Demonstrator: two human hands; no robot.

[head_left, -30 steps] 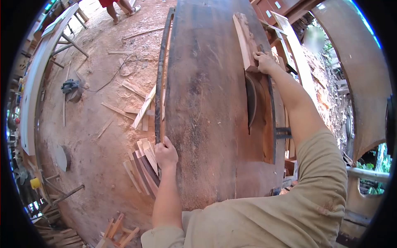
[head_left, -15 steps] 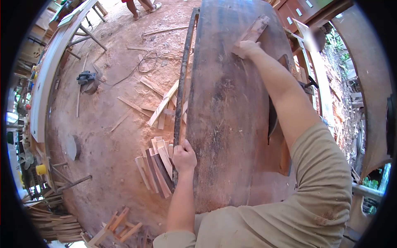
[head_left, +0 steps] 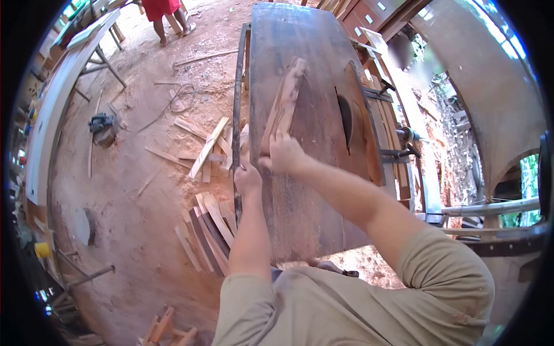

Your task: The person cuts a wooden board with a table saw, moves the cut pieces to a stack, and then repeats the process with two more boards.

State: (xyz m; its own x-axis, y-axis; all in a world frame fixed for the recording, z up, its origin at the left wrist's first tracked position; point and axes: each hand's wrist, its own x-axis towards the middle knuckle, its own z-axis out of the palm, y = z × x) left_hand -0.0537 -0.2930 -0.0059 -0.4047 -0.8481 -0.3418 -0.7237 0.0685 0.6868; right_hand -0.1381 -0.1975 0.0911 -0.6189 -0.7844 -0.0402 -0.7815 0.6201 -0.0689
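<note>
My right hand [head_left: 285, 154] is closed over the near end of a rough, streaked wooden board [head_left: 287, 95]. The board lies lengthwise on the dark top of a saw table [head_left: 300, 213], left of the blade. A round saw blade [head_left: 345, 118] stands up through a slot in that top, apart from both hands. At the table's left edge, my left hand [head_left: 248, 177] is a fist around the long dark rail [head_left: 238, 104]. Part of the rail is hidden behind it.
Cut strips [head_left: 210, 228] lie on the ground at left, with loose offcuts [head_left: 208, 151] beyond. A power tool [head_left: 101, 124] and its cord rest farther left. A long wooden fence [head_left: 366, 130] runs right of the blade. Another person's legs [head_left: 167, 26] show at the top.
My right hand has come back toward me and to the left with the board, now near my left hand. My left hand stays at the rail. The view has shifted.
</note>
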